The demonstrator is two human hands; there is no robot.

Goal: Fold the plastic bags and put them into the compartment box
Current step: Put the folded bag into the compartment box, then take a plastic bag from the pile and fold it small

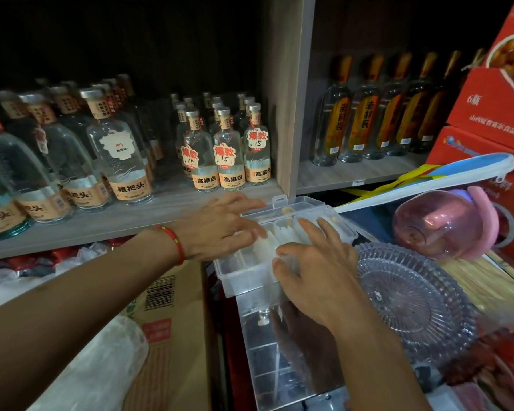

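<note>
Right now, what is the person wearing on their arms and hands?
Both arms are bare, with no sleeves or gloves. The left hand has a thin red string bracelet with small beads round its wrist. The right hand wears nothing, no rings or watch showing.

Two bare forearms, no sleeves in view. Left hand has a thin red cord bracelet at the wrist w/ a few small yellowish beads. Right hand: no rings, no watch, nothing worn.
</note>
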